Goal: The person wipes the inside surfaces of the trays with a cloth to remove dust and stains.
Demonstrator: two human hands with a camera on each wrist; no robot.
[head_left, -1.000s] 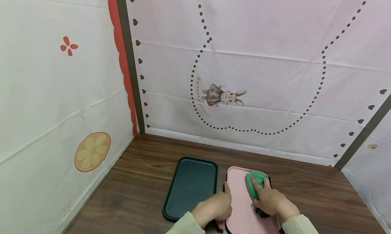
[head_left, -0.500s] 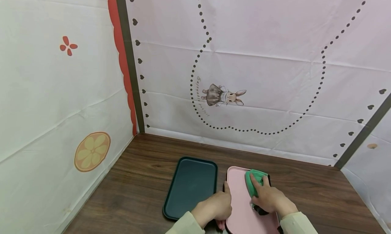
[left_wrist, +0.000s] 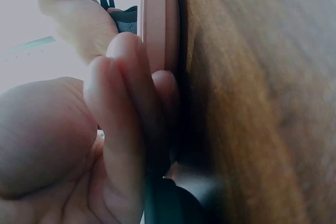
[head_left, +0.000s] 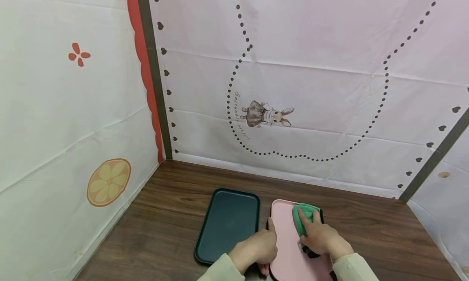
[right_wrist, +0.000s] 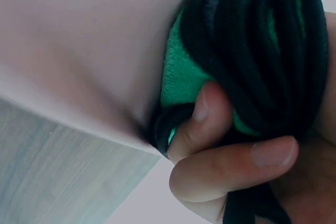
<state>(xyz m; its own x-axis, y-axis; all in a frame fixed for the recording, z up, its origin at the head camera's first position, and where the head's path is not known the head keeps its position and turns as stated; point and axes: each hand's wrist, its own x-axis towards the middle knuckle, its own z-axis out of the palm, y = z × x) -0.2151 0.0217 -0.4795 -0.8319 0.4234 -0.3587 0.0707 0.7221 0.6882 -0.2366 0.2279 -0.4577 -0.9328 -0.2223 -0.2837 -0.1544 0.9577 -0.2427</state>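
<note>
A pink tray [head_left: 287,248] lies on the wooden table, in front of me and right of centre. My right hand [head_left: 322,237] grips a folded green cloth [head_left: 297,220] with black edging and presses it on the tray's right half. In the right wrist view, a thumb and finger [right_wrist: 231,166] close on the rolled cloth [right_wrist: 184,72]. Along the tray's left rim lies the straight index finger of my left hand [head_left: 258,246]. The left wrist view shows fingertips [left_wrist: 128,48] right at the tray's side wall [left_wrist: 155,30].
A dark teal tray [head_left: 231,224] lies just left of the pink one, partly behind my left hand. The brown wooden table [head_left: 165,216] meets printed white cloth walls [head_left: 205,130] at the back and sides.
My right hand and the green cloth have shifted slightly away from me and to the left on the pink tray. The left hand stays at the rim.
</note>
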